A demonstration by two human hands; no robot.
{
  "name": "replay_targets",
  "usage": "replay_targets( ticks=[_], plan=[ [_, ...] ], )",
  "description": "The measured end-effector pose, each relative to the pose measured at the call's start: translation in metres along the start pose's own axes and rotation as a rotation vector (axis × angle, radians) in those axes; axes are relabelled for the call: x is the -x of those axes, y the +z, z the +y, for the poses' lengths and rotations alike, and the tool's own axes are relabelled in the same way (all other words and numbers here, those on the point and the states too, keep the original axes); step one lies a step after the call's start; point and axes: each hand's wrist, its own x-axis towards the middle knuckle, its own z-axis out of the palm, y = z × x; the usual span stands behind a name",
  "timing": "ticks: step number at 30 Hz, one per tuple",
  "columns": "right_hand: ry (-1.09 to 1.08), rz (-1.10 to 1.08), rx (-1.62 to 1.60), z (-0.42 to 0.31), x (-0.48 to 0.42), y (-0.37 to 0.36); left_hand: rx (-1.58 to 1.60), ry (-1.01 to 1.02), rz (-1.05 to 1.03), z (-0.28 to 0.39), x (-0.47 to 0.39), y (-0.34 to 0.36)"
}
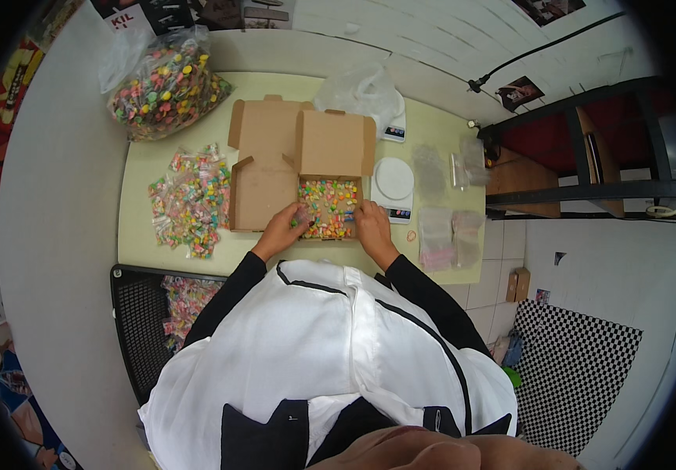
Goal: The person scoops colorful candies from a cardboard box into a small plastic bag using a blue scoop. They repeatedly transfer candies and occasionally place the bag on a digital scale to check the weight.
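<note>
An open cardboard box (pixel 336 144) holds many small colourful candies (pixel 333 220). At its left front corner, my left hand (pixel 284 230) holds a small clear plastic bag (pixel 301 217), which looks to have a few pieces in it. My right hand (pixel 375 229) is at the box's right wall, its fingers over the rim near something small and blue; whether it grips anything is not clear. A second open cardboard box (pixel 260 197), with nothing visible inside, sits directly left. Further left lies a pile of small filled candy bags (pixel 188 202).
A large clear bag of candies (pixel 159 94) stands at the back left. Kitchen scales (pixel 394 179) and stacks of clear plastic bags (pixel 436 232) lie to the right, with a rubber band (pixel 411 236) between. A black crate (pixel 144 335) with filled bags stands below the table's left front edge.
</note>
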Motion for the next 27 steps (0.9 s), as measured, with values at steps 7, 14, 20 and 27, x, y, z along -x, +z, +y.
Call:
replay_targets(
  ticks=[7, 14, 20, 27],
  plan=[
    [0.051, -0.01, -0.028, 0.008, -0.004, 0.004, 0.029, 0.006, 0.017, 0.004, 0.0, 0.001],
    [0.242, 0.028, -0.223, 0.001, -0.006, -0.024, 0.026, 0.093, 0.048, 0.007, -0.001, 0.007],
    [0.349, 0.156, -0.497, -0.027, -0.014, -0.086, 0.035, 0.177, 0.009, 0.037, -0.015, 0.01],
    [0.307, 0.191, -0.584, -0.055, -0.015, -0.114, 0.175, 0.181, -0.01, 0.043, -0.023, 0.022]
  ],
)
